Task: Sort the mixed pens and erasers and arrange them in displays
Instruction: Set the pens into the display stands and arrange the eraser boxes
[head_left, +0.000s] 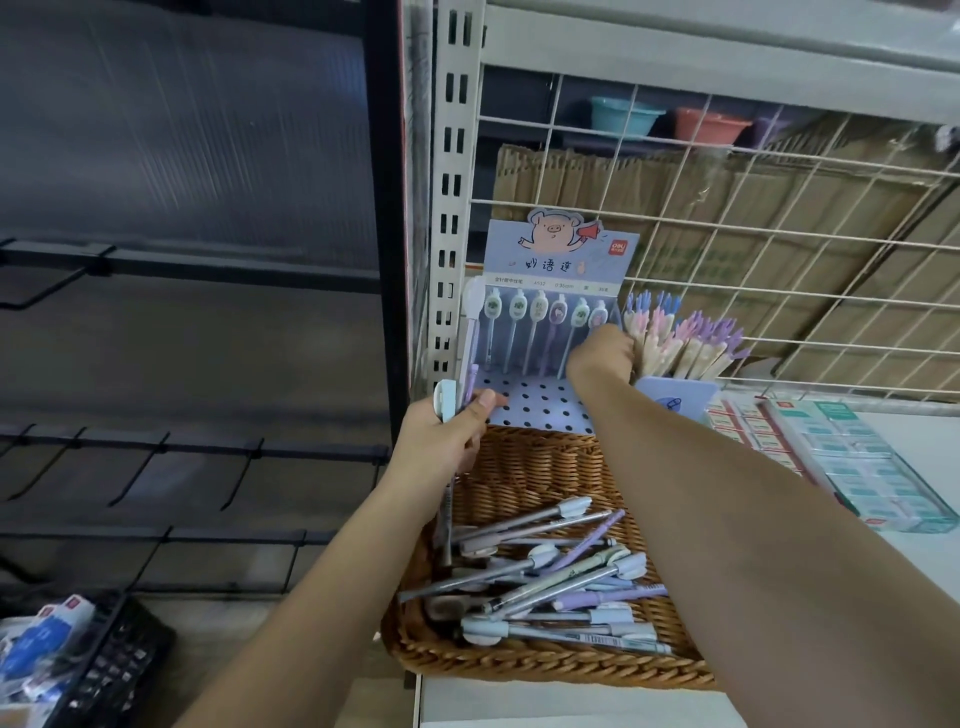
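A blue pen display with a pig card on top stands on the shelf, its perforated base showing several empty holes and a back row of capped pens. My left hand grips a few pens upright at the display's left edge. My right hand reaches into the back right of the display, fingers curled around a pen there; the pen is mostly hidden. A wicker basket in front holds several loose pens.
A cup of pastel pens stands right of the display. Boxed erasers lie on the white shelf at right. A wire grid backs the shelf, with cardboard behind it. A black crate with packets sits at lower left.
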